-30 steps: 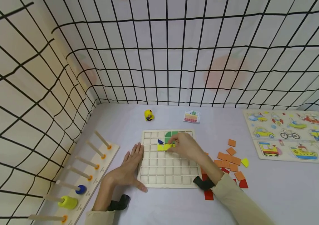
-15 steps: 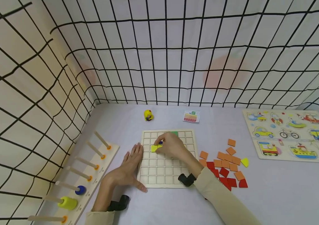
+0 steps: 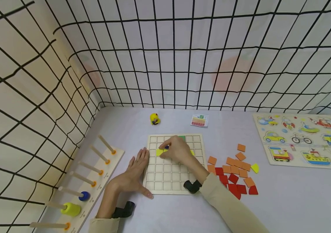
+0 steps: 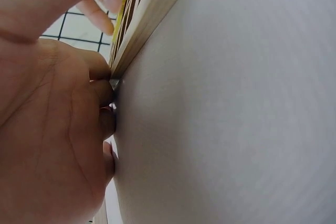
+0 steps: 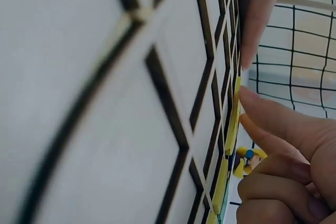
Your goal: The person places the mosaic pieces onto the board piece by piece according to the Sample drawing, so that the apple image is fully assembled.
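A wooden grid board lies flat on the table. At its upper left part, my right hand pinches a yellow tile with thumb and index finger, down at a grid cell. The right wrist view shows the fingertips on the yellow tile and the other fingers curled. A dark blue piece shows between those fingers. Green and yellow pieces peek out around the hand, which hides part of their row. My left hand lies along the board's left edge, fingers extended and touching it.
Loose orange tiles and red tiles lie right of the board, near a yellow piece. Behind stand a toy duck and a pattern card. A peg rack stands left; a picture puzzle lies right.
My right hand has moved left across the board with the yellow tile, then settled at a cell with little further motion. My left hand stays in place.
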A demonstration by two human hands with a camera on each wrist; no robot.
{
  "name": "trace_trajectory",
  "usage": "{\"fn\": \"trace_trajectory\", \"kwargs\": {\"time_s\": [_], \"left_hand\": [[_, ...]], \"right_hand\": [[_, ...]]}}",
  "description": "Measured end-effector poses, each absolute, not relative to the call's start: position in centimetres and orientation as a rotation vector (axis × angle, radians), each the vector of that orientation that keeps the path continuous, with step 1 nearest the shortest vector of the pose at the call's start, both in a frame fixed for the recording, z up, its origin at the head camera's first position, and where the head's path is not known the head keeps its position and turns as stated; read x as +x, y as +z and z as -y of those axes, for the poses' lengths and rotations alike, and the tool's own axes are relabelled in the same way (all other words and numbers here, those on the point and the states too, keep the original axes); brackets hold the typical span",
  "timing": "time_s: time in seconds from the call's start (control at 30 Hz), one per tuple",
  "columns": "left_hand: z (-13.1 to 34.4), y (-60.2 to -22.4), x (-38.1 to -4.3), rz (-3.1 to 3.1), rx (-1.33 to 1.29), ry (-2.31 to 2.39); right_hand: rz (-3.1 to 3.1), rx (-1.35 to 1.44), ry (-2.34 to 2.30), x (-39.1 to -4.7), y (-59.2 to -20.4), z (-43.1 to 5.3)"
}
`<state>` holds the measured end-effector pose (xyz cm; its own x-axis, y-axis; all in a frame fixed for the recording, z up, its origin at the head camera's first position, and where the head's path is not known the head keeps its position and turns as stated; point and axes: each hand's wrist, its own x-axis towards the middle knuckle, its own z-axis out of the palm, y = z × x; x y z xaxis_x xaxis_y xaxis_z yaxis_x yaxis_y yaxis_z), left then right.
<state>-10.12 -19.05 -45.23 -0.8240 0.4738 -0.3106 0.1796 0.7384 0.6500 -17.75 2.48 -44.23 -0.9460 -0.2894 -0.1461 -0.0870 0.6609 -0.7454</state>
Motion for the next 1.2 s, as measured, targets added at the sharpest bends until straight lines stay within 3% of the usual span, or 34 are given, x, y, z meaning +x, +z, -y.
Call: {"fn": "trace_trajectory", "kwargs": {"time_s": [0.33, 0.87, 1.2], "left_hand": [[18.7, -45.0, -10.2, -2.482, 0.506, 0.844], [19.3, -45.3, -9.7, -2.469, 0.474, 0.875], [18.9, -45.2, -9.8, -2.459, 0.496, 0.889]], "right_hand": [[-2.585, -0.312, -1.227, -17.4, -43.5, -4.4], [-2.725, 0.016, -1.086, -12.5, -43.2, -25.4], [-2.758, 0.137, -0.953, -9.8, -44.2, -30.7]]}}
